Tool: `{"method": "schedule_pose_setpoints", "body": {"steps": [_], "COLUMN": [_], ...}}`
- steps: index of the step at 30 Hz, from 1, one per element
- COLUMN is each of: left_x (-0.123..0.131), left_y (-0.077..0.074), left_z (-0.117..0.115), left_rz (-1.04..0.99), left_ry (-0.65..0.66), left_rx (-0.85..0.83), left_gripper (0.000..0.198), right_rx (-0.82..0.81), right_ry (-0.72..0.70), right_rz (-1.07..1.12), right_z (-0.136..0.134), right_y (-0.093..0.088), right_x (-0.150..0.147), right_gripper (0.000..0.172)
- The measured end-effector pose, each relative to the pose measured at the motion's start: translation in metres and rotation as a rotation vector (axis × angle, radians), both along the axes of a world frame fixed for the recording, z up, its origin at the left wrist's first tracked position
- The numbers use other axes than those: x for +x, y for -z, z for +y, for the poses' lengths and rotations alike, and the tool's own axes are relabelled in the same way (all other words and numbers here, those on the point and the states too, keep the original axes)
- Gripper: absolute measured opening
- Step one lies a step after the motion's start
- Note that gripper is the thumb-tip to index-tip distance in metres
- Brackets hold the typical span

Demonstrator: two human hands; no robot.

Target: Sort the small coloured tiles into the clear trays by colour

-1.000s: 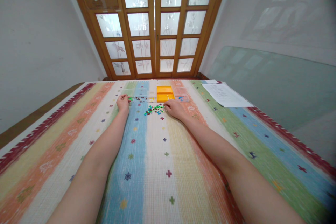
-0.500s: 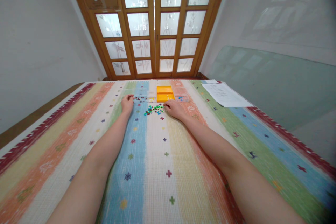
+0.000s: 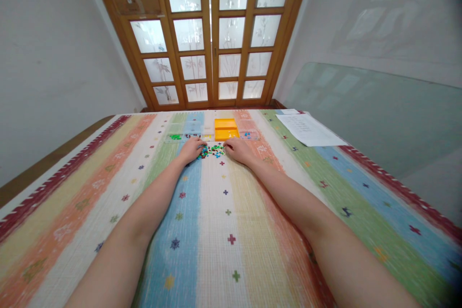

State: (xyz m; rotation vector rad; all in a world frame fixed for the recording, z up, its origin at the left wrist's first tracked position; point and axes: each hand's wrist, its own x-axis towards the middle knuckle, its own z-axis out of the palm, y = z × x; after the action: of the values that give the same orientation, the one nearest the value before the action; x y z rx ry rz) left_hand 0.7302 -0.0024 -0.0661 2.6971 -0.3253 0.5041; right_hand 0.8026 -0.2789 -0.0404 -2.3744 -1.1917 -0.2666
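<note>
A small heap of tiny green, blue, dark brown and pale plastic pieces [image 3: 216, 150] lies on the striped cloth. My left hand [image 3: 191, 149] is at the heap's left edge, fingers bent together over the pieces; anything in the fingertips is too small to make out. At the right edge rests my right hand [image 3: 238, 149], its fingers curled in a pinch whose content is hidden. Just behind stands a clear divided box [image 3: 167, 138], with green pieces [image 3: 175, 137], dark brown ones and yellow ones in separate compartments.
An orange tray [image 3: 226, 129] sits behind the heap, a few pale bits inside. To its right, a clear compartment holds blue pieces [image 3: 247, 134]. Paper sheets [image 3: 310, 130] lie at the table's far right. Beyond the table are wooden glazed doors [image 3: 212, 33].
My left hand has moved right and slightly toward me, from the clear box to the heap, uncovering the green pieces in the box. My right hand stays almost still at the heap.
</note>
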Motion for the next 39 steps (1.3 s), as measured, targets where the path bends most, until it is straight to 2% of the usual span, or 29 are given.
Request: {"method": "schedule_pose_setpoints", "body": {"steps": [7, 17, 27, 39], "left_x": [0.002, -0.005, -0.003, -0.005], "left_y": [0.002, -0.009, -0.005, -0.005], "left_z": [0.006, 0.001, 0.004, 0.004], "left_rz": [-0.017, 0.067, 0.025, 0.022], "left_ry": [-0.072, -0.220, -0.157, -0.217], "left_rx": [-0.004, 0.101, 0.066, -0.003], "left_gripper": [0.028, 0.030, 0.026, 0.014], "right_rx": [0.002, 0.014, 0.024, 0.032], "right_ry": [-0.009, -0.027, -0.037, -0.048], "right_rz": [0.006, -0.021, -0.021, -0.051], "right_z": [0.000, 0.001, 0.001, 0.000], "right_y": [0.000, 0.005, 0.012, 0.009], "right_x": [0.000, 0.004, 0.010, 0.008], "right_gripper": [0.027, 0.025, 0.024, 0.024]}}
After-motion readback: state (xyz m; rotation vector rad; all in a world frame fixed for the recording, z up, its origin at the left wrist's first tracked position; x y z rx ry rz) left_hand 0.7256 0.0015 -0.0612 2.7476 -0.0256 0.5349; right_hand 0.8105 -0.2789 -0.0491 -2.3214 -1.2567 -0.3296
